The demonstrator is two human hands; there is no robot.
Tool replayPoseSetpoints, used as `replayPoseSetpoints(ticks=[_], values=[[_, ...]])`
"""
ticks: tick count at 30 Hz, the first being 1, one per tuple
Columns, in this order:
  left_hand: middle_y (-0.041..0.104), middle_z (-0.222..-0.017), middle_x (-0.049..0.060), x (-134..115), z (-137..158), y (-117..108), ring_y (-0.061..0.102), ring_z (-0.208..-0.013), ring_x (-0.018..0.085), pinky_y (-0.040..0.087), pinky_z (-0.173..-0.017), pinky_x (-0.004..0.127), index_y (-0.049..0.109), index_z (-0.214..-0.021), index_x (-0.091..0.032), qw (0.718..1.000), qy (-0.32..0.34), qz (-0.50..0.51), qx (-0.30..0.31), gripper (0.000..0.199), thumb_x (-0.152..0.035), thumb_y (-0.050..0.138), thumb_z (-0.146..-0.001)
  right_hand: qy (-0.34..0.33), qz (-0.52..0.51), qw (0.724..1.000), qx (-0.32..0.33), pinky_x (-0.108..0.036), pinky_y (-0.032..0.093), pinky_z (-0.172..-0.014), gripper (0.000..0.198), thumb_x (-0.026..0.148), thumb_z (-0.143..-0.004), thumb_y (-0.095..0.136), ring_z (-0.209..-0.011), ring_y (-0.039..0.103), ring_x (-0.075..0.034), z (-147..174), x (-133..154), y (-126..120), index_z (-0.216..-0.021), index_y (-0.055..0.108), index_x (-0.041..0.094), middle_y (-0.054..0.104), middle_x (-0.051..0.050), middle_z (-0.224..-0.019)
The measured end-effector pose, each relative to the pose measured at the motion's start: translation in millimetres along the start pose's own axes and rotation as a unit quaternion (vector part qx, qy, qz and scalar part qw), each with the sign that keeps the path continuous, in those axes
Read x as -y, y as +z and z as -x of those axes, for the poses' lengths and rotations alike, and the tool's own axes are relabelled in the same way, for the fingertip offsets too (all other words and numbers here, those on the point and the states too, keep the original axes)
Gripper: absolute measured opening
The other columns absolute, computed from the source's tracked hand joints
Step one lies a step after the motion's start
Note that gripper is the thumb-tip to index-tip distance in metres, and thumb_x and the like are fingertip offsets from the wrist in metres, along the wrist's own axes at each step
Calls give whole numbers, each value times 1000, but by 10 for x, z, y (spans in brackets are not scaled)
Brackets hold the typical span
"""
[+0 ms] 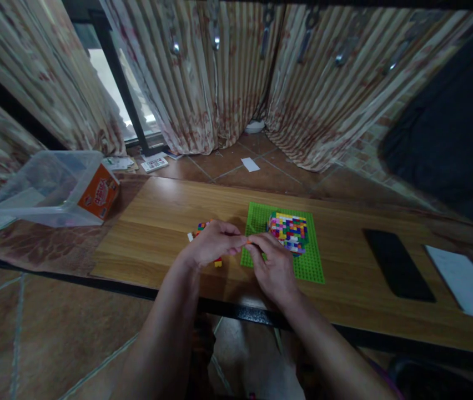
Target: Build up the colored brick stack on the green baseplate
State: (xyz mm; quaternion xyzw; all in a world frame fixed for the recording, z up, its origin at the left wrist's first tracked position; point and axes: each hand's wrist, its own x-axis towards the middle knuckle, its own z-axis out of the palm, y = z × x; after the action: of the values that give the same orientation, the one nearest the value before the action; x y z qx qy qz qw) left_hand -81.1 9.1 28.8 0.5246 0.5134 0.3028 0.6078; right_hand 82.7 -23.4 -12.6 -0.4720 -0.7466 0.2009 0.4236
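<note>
My left hand point(216, 243) and my right hand point(273, 264) meet at the fingertips above the board. Between them they pinch a small orange toy brick point(248, 242), mostly covered by the fingers. Beneath and beyond my right hand lies a green studded baseplate point(315, 266). On it stands a block built of many coloured bricks point(292, 228), partly hidden by that hand. Loose bricks point(218, 262) in red, yellow, white and other colours lie on the wood around my left hand, which covers some of them.
A clear plastic bin point(53, 214) with an orange label stands at the left. To the right lie a black flat slab point(398, 264) and a white sheet point(465, 280). The wooden board point(157, 222) rests on a long table with a dark front edge. Curtains hang behind.
</note>
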Motion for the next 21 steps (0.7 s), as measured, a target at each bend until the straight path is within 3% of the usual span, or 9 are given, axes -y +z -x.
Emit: replayPoseSetpoints(ticks=[4,7,12,17,21], values=[[64,-61,3,-16,13,-25,52,-53,9,42,-53,21,69,-64,-15,999,0,48,22,22,-36,72,-68,10,-50,998,-29,-31,52,-78,16,24,-95,53,-84,65,-18,4,65,-68,-94,68,24,70,-3,-89],[62,-60,1,35,-16,-54,51,-52,9,40,-50,21,69,-67,-16,999,20,32,-20,21,-37,70,-70,29,-67,995,-68,-31,54,-78,14,26,-93,56,-85,67,-18,23,69,-150,-97,70,24,71,-3,-92],[55,-51,-2,119,-88,-44,46,-49,10,33,-48,21,64,-58,-17,979,46,-189,-54,22,-29,59,-77,90,-82,982,-143,-36,56,-82,17,32,-89,62,-90,70,-19,41,-67,-341,-100,73,26,75,-4,-101],[68,-64,2,116,-135,28,60,-62,13,40,-59,23,70,-63,-15,920,43,-384,-69,22,-8,51,-73,133,-115,963,-203,-37,56,-82,21,34,-87,65,-91,71,-20,17,-299,-563,-104,73,24,76,-5,-104],[73,-70,3,130,-166,59,65,-67,15,42,-60,23,74,-68,-17,888,22,-456,-65,25,-6,52,-72,165,-116,958,-205,-34,55,-74,19,37,-84,69,-82,71,-19,34,-454,-739,-96,70,23,75,-4,-92]])
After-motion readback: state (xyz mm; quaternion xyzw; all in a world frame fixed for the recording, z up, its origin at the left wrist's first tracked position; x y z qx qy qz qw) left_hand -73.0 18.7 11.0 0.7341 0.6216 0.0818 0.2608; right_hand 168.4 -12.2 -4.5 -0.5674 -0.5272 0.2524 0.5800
